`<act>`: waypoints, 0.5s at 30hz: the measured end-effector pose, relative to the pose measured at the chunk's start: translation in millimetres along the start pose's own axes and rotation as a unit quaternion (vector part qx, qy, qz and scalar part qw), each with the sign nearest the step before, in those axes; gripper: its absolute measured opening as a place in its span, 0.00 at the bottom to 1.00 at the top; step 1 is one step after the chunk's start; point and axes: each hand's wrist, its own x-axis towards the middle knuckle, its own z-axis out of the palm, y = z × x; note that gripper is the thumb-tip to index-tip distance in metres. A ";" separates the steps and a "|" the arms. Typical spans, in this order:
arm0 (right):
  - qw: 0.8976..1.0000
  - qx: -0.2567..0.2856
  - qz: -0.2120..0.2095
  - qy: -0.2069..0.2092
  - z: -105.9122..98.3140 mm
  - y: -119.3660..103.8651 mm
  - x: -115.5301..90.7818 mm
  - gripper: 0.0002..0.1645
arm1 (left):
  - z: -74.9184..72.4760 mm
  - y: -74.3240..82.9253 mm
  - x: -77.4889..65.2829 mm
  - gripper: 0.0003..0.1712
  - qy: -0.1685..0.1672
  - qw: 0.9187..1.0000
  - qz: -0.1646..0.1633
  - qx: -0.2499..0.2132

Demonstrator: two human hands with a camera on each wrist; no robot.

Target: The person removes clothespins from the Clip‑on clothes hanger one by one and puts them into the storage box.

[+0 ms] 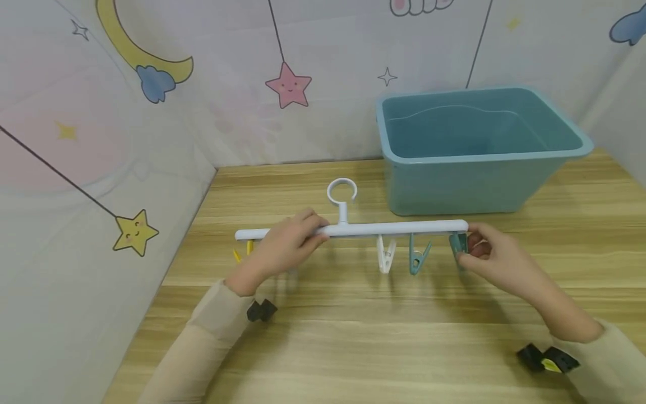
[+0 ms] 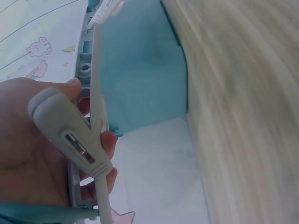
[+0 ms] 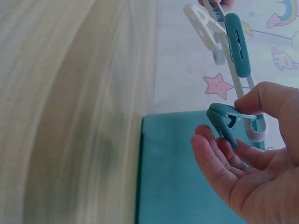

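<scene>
- Gripping the hanger (image 1: 398, 228) with the left hand (image 1: 284, 244), with fingers curled round its bar, just at 9 o'clock of the hook (image 1: 329, 191).
- Pinching with the right hand (image 1: 497, 261), between thumb and finger, the end clip (image 1: 456, 245), of green colour, at the 3 o'clock end of the bar.
- Close beside the left fingers, as seen from the left wrist: a pale clip (image 2: 70, 133) on the hanger.
- At the 9 o'clock end of the bar: a yellow clip (image 1: 249, 247), partly behind the left hand.
- Hanging under the bar, between both hands: a white clip (image 1: 384, 264), then, toward 3 o'clock, a second green clip (image 1: 414, 267).
- Held above the table (image 1: 353, 348), with the bar almost level and the hook toward 12 o'clock.
- Standing on the table, at 2 o'clock from the bar's middle: a blue-green tub (image 1: 469, 185).
- Behind everything, at 12 o'clock: a pale cloth (image 1: 227, 56), with a printed pink star (image 1: 289, 87) at 11 o'clock from the hook.
- At 8 and 4 o'clock: light sleeves (image 1: 197, 342).
</scene>
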 end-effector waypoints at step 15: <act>0.997 0.041 -0.023 0.058 -18.4 -12.5 -3.4 0.31 | -19.0 9.2 5.0 0.10 0.091 0.994 0.064 0.019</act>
